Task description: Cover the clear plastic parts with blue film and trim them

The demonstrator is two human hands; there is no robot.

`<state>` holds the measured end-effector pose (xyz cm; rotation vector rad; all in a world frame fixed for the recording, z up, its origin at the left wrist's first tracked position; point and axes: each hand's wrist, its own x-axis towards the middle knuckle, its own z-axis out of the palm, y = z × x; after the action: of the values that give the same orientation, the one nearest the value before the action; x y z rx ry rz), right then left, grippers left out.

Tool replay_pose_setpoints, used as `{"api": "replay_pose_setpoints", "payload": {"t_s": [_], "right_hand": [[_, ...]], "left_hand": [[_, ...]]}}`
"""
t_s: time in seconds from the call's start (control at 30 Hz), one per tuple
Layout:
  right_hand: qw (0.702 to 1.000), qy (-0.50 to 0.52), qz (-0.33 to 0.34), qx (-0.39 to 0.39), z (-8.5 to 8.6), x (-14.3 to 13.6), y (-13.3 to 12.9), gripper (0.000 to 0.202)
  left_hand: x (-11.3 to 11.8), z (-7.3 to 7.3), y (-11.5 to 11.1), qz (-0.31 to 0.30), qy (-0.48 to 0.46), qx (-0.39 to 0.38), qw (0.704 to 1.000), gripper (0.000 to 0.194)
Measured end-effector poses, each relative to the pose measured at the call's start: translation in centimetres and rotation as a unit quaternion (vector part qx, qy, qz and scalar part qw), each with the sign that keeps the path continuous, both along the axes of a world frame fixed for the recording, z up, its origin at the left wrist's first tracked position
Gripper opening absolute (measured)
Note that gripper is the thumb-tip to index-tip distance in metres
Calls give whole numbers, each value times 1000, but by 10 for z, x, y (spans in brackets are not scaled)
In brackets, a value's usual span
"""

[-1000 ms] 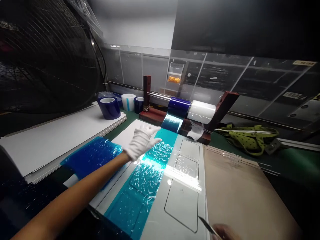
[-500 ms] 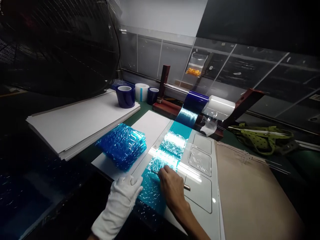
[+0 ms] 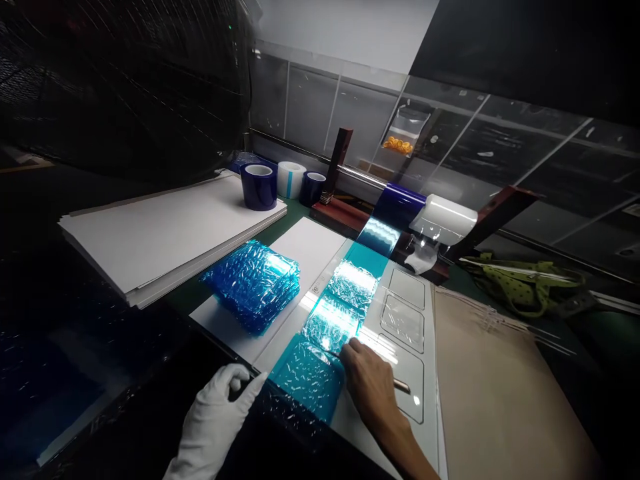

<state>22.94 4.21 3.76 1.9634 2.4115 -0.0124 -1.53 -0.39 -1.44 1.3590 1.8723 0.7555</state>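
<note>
My right hand (image 3: 370, 380), bare, is closed around a slim craft knife (image 3: 401, 386). The round handle sticks out to the right; most of the tool is hidden in the fist. It rests over the strip of blue film (image 3: 310, 377), at the line between the front piece and the piece behind it. My left hand (image 3: 220, 407), in a white glove, hovers by the film's near left corner, thumb stretched out and fingers bent, nothing visible in it. The film runs back over a white board (image 3: 350, 417) to a blue roll (image 3: 403, 200).
A stack of cut blue film pieces (image 3: 255, 287) lies left of the strip. White sheets (image 3: 165, 233) are piled farther left, with a dark blue roll (image 3: 259, 187) on them. Brown board (image 3: 490, 393) lies right. A reddish stand (image 3: 343, 217) carries the rolls. A large fan (image 3: 125, 87) looms upper left.
My left hand has moved left and toward me, off the film. My right hand has slid right with the craft knife. The view has shifted slightly.
</note>
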Motion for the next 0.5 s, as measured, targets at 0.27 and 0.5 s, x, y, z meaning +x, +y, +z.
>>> {"api": "replay_pose_setpoints", "payload": {"t_s": [0.27,0.5], "right_hand": [[996,-19,-76,-31,0,78,-57,23],[980,124,-154,21,0,96,-93,28]], "left_hand": [[24,18,-5,17,-297,-157,942,47],[28,59,-23,32,-200,-33,979,46]]}}
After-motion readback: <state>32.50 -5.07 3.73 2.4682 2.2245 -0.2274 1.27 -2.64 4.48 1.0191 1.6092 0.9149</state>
